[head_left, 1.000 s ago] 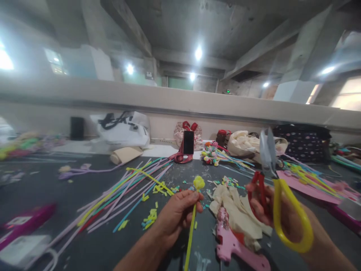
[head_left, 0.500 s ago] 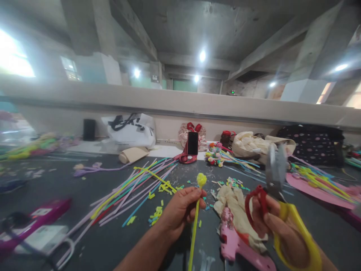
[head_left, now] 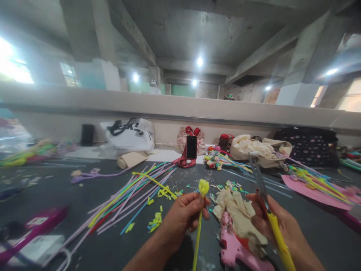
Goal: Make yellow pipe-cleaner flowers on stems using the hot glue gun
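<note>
Pinched between my left thumb and fingers point(head_left: 187, 212) is a yellow pipe-cleaner flower point(head_left: 203, 187), its bud-like head upright and its stem hanging below. On the right, my right hand point(head_left: 284, 226) grips scissors point(head_left: 278, 235) with a yellow handle. Their blades point up and a little left, seen nearly edge-on, apart from the flower. A pink glue gun point(head_left: 232, 244) lies between my hands beside a crumpled cream cloth or glove point(head_left: 242, 214). Small yellow cut pieces point(head_left: 156, 222) are scattered left of my left hand.
Coloured pipe cleaners point(head_left: 126, 201) lie in a loose bundle at left. A phone point(head_left: 191, 147) stands upright at the back, near a white bag point(head_left: 131, 133). Finished-looking flowers point(head_left: 213, 160) lie behind the cloth. A pink sheet point(head_left: 313, 194) carries more stems at right.
My right hand has turned the scissors from a broad view to edge-on and brought the blades slightly left. My left hand still holds the flower in nearly the same place.
</note>
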`<state>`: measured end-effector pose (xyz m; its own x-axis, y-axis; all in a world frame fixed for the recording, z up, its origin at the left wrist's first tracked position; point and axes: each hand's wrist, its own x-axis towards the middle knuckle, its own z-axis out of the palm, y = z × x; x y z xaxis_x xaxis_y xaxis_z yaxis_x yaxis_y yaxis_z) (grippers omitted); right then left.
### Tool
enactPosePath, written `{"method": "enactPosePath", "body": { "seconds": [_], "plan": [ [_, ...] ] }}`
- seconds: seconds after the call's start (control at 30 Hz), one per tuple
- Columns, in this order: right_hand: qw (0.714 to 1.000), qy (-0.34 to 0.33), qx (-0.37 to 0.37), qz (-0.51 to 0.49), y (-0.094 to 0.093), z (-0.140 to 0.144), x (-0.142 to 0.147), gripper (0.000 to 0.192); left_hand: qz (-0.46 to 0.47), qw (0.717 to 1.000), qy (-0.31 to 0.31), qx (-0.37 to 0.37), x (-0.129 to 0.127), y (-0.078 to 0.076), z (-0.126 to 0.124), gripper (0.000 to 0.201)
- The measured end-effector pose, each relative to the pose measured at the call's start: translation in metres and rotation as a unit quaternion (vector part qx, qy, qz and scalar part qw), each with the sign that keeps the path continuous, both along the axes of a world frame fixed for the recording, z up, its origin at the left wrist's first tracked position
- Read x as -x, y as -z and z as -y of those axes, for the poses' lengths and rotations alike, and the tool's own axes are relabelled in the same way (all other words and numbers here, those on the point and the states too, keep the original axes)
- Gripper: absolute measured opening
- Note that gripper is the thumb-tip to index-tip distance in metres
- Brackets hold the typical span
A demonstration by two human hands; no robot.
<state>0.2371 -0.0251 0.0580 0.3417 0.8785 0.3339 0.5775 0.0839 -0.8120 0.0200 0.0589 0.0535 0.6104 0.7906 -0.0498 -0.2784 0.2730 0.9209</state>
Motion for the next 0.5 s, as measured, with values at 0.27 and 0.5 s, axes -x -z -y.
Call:
{"method": "enactPosePath", "body": {
  "seconds": [0.27, 0.5],
  "plan": [
    [0.98, 0.001, 0.136, 0.148, -0.013, 0.003, 0.015, 0.018, -0.013, 1.0, 0.008, -0.02, 0.0, 0.003, -0.001, 0.022],
    [0.992, -0.026, 0.092, 0.088, -0.009, 0.002, 0.012, 0.016, -0.054, 0.998, -0.001, 0.011, -0.01, 0.007, 0.007, 0.031]
  ]
}}
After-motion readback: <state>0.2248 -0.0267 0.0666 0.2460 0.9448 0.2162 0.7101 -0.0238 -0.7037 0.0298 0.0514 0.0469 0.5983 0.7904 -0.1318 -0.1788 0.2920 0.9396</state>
